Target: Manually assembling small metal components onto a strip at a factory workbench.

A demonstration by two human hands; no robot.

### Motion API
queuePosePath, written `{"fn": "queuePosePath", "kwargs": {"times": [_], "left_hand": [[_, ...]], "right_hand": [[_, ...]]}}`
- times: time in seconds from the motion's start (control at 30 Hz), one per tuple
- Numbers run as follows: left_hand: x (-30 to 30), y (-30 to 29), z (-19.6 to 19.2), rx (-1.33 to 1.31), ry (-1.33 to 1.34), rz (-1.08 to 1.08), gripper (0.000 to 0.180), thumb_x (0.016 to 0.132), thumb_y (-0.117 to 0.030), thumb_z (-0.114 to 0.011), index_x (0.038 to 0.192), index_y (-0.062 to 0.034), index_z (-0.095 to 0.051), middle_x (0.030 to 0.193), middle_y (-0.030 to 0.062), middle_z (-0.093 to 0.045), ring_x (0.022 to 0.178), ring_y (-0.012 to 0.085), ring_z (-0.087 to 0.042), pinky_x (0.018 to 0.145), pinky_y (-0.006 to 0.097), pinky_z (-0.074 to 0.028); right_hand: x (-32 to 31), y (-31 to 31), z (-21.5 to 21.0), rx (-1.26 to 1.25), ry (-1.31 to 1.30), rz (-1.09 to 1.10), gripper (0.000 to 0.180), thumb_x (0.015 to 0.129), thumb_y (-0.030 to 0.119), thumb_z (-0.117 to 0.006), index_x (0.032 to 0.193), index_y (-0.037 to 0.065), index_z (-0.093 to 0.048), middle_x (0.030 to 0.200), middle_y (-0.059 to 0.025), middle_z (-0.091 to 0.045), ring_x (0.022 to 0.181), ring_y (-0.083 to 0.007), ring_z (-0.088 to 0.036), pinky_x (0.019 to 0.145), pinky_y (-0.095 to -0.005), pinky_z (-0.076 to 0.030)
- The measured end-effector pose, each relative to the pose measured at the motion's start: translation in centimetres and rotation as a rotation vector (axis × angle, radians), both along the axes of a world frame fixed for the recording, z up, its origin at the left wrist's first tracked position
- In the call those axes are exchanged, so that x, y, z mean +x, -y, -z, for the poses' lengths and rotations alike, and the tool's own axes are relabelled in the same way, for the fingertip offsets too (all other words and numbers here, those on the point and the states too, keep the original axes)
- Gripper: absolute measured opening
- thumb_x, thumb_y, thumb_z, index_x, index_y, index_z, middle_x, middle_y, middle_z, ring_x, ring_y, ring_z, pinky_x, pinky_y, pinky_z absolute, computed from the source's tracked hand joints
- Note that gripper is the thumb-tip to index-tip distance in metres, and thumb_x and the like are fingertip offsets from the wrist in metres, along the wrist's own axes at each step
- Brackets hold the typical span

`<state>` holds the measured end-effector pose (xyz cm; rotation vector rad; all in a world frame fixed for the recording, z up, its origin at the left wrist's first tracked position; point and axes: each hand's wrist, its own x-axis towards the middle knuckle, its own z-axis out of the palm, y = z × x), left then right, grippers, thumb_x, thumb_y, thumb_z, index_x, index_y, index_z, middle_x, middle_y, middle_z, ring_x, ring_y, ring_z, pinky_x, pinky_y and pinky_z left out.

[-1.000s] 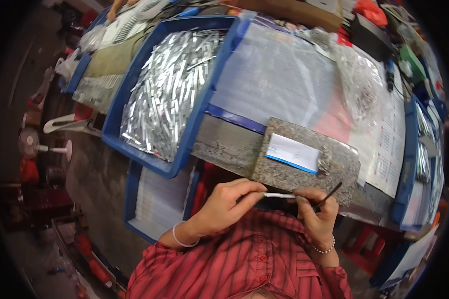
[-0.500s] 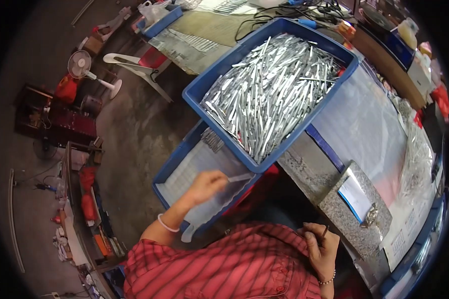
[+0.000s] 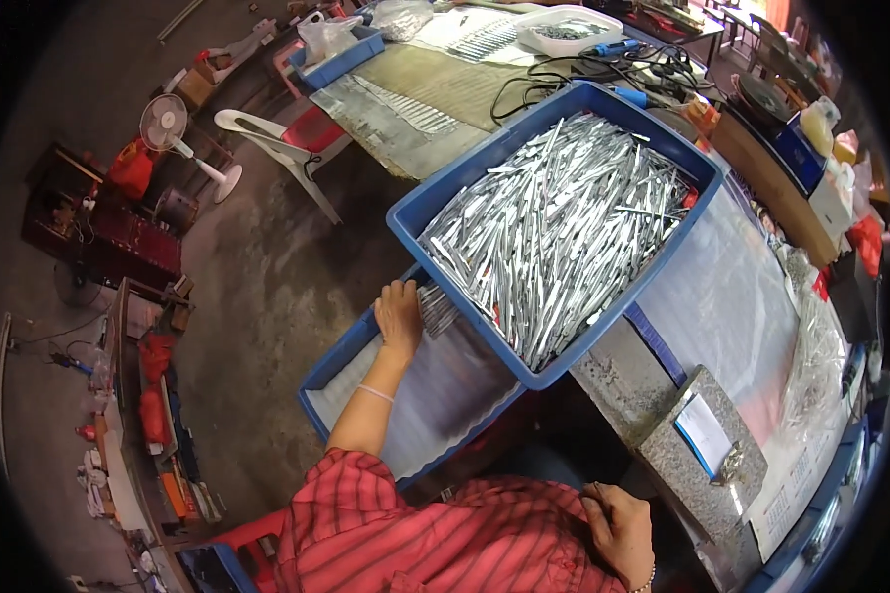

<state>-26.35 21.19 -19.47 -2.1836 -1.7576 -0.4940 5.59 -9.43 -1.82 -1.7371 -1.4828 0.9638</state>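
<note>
My left hand (image 3: 399, 318) reaches over the far end of a lower blue bin (image 3: 314, 380), back up and fingers curled downward. Beside its fingers, thin metal pieces (image 3: 439, 310) lie packed side by side in that bin; whatever the fingers grip is hidden. A pale liner (image 3: 435, 395) covers the bin's bottom. Close to my body, my right hand (image 3: 619, 529) is closed, with a thin dark stick (image 3: 596, 486) poking out by the thumb. Above the lower bin stands a larger blue bin (image 3: 554, 374), heaped with loose silvery metal strips (image 3: 564, 227).
A stone slab (image 3: 737, 435) with a paper pad (image 3: 703, 433) sits on the bench at right. Clear plastic sheeting (image 3: 727, 287) lies behind it. Farther back are black cables (image 3: 554, 84) and a white tub (image 3: 569, 30). A white-and-red chair (image 3: 311, 133) and a fan (image 3: 165, 124) stand left.
My left hand has moved away from my body to the lower bin's far end; the strip it carried no longer shows. My right hand stays closed near my body. The view has shifted.
</note>
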Motion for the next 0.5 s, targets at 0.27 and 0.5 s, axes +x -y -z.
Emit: {"fn": "queuePosePath", "kwargs": {"times": [0.27, 0.5], "left_hand": [[-0.7, 2.9, -10.5, 0.162, 0.429, 0.130, 0.020, 0.084, -0.001, -0.061, 0.103, -0.0028, -0.066, 0.098, 0.0120, -0.064, 0.091, 0.0298, -0.063, 0.079, 0.039, -0.049], [9.3, 13.2, -28.5, -0.233, 1.155, 0.954, 0.019, 0.091, -0.007, -0.062, 0.099, 0.0097, -0.064, 0.099, 0.0165, -0.066, 0.088, 0.0252, -0.065, 0.077, 0.030, -0.053]], "right_hand": [[0.8, -0.3, 0.2, 0.054, -0.009, -0.090, 0.016, 0.085, 0.009, -0.067, 0.099, 0.001, -0.067, 0.085, -0.0165, -0.068, 0.072, -0.0311, -0.068, 0.063, -0.0334, -0.053], [1.0, -0.5, -0.2, 0.063, 0.005, -0.236, 0.017, 0.086, 0.011, -0.066, 0.101, 0.002, -0.066, 0.084, -0.0154, -0.066, 0.073, -0.0327, -0.066, 0.062, -0.0363, -0.053]]}}
